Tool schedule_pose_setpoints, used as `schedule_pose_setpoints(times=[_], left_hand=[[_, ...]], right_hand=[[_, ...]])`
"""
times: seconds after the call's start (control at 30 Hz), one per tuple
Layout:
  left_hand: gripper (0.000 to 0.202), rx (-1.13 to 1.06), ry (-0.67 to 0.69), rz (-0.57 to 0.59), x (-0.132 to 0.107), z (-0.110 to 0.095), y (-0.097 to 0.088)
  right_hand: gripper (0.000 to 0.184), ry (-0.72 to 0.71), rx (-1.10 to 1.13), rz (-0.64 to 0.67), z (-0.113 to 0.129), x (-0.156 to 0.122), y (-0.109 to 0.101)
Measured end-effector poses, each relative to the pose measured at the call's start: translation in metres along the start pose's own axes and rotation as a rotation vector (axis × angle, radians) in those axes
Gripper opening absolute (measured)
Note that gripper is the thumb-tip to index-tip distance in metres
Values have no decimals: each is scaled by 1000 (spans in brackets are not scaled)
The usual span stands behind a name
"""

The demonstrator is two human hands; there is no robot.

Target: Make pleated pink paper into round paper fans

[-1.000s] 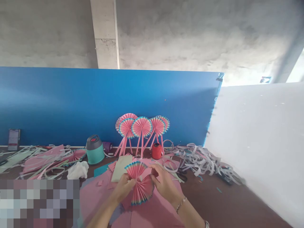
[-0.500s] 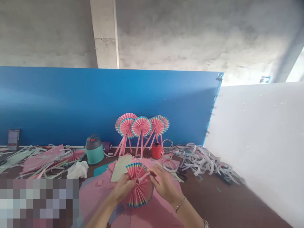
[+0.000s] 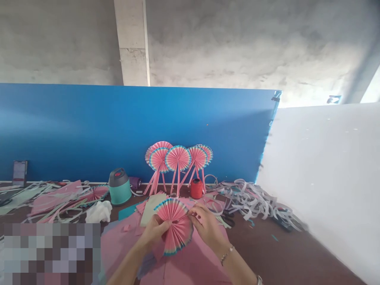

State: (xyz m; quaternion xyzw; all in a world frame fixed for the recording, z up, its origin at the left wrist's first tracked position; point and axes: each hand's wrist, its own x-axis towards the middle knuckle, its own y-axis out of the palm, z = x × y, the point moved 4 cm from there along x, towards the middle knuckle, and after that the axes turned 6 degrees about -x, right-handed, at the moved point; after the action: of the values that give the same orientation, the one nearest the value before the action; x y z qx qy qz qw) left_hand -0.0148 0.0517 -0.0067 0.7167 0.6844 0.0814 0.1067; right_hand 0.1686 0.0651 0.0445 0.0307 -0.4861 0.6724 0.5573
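Observation:
A pleated pink paper fan (image 3: 175, 223) with a blue-green rim is held up over a pink sheet (image 3: 196, 265) on the table. My left hand (image 3: 154, 233) pinches the fan's left side near its centre. My right hand (image 3: 206, 229), with a bracelet on the wrist, pinches the fan's right edge. The fan is spread to almost a full disc. Several finished pink fans on sticks (image 3: 178, 162) lean against the blue board (image 3: 89, 130) behind.
A teal jug (image 3: 119, 187), a red thread spool (image 3: 196, 189) and a white crumpled cloth (image 3: 99, 211) stand behind the hands. Curled paper strips (image 3: 255, 200) pile at the right by a white partition (image 3: 326, 178). Pink paper scraps (image 3: 59, 196) and a phone (image 3: 19, 173) lie left.
The fan's upper and lower halves have been drawn together into a near-full disc. Both hands stayed in place, the right fingers closing the gap on the fan's right side.

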Motion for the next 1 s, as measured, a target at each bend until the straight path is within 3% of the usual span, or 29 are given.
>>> schedule_pose_setpoints(times=[0.17,0.3,0.47,1.0], left_hand=[[33,54,9,0,-5,-2,-1],[34,3,-66,41,-9,-4,2],[33,-83,-33,-4,-10,-7,5],[32,7,-49,35,-11,-7,10]], right_hand=[[13,36,96,-13,-2,1,1],[14,82,127,-21,-3,2,1],[13,135,148,-56,-4,2,2],[15,148,139,-68,-8,2,1]])
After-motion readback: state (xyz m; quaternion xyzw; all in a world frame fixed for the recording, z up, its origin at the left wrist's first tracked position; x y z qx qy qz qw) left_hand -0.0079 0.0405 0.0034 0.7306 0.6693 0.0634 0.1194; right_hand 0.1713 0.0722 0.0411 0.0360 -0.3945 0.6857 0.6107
